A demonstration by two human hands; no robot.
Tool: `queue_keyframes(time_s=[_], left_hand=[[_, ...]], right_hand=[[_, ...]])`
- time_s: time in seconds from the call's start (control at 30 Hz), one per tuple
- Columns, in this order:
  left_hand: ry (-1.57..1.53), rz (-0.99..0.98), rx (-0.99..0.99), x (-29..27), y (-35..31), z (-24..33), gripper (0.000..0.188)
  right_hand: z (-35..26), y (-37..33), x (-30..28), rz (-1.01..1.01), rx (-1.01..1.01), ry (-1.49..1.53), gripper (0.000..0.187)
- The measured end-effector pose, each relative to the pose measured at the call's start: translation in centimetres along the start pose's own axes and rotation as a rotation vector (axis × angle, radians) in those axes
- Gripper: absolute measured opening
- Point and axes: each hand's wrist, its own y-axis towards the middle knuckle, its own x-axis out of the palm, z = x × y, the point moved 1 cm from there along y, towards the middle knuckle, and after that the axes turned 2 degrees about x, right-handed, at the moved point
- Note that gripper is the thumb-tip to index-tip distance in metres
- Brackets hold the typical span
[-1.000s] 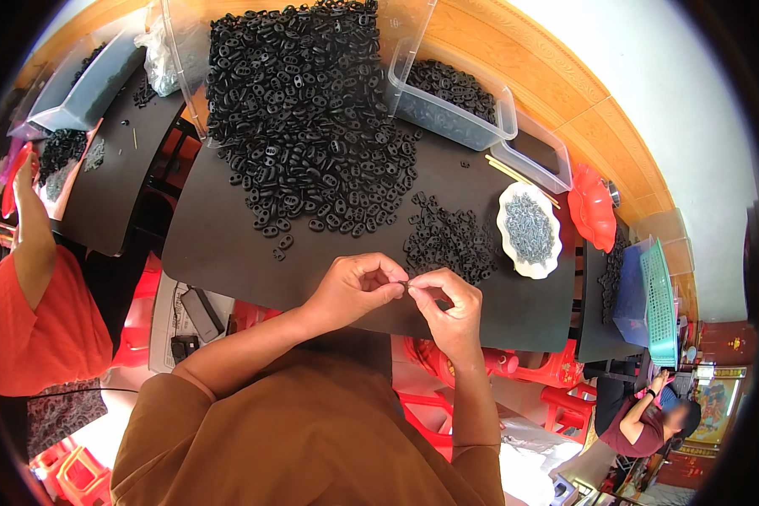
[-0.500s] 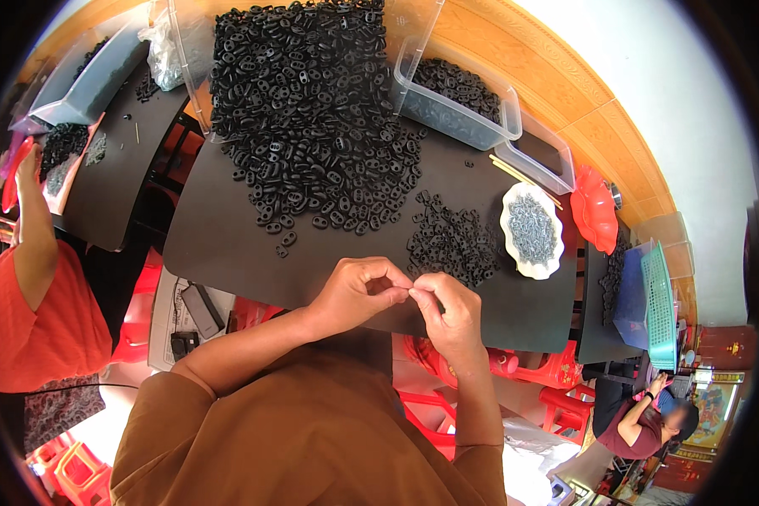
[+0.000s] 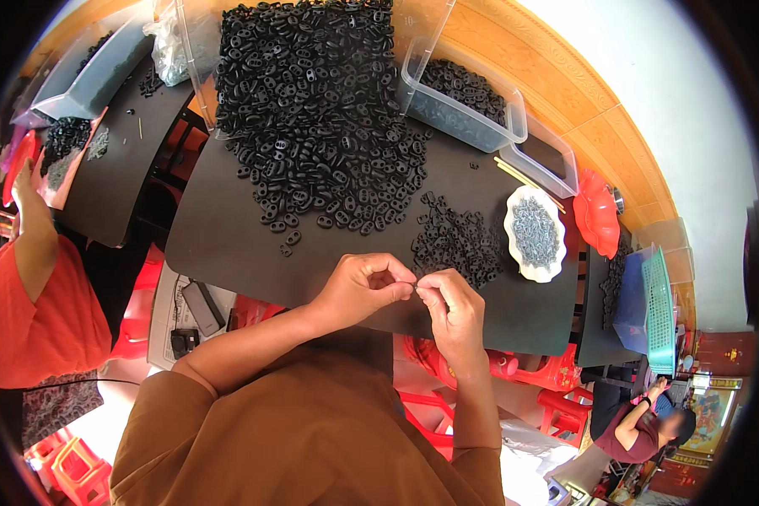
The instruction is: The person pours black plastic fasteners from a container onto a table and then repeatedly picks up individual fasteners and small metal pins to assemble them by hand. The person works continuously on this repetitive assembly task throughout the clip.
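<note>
My left hand and my right hand meet at the table's front edge, both in a fingertip pinch. Between the fingertips shows a tiny dark piece, too small to name and mostly covered. Beyond my left hand spreads a large heap of black oval pieces with two holes, which look like cord stoppers. Closer to my right hand lies a smaller pile of little black parts. To its right stands a white scalloped dish filled with small silvery pieces resembling springs.
Clear plastic tubs line the table's back. Two thin sticks and a red flower-shaped dish are at the right. A person in red works at the left table; another person sits far right. Red stools stand below.
My fingertips have parted slightly, and the tiny dark piece now shows between them. My right hand has shifted a little. The whole view has tilted slightly.
</note>
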Motion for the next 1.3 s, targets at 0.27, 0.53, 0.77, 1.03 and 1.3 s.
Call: queue_keyframes(time_s=[0.27,0.53,0.77,1.03,1.3], left_hand=[[0.093,0.006,0.011,0.1,-0.1,0.8,0.008],[-0.142,0.04,0.01,0.1,0.2,0.1,0.007],[-0.309,0.056,0.058,-0.2,-0.4,-0.1,0.008],[-0.101,0.124,0.112,-0.6,-1.3,0.5,0.008],[0.651,0.188,0.323,-4.5,-3.5,5.7,0.016]], right_hand=[[0.4,-0.5,0.5,-0.055,0.131,0.023,0.005],[0.4,-0.2,1.8,0.057,0.231,0.345,0.006],[0.9,-0.3,3.7,0.14,0.187,0.51,0.006],[-0.1,-0.2,4.0,0.06,0.201,0.57,0.005],[0.5,-0.1,5.9,-0.02,0.155,0.694,0.006]])
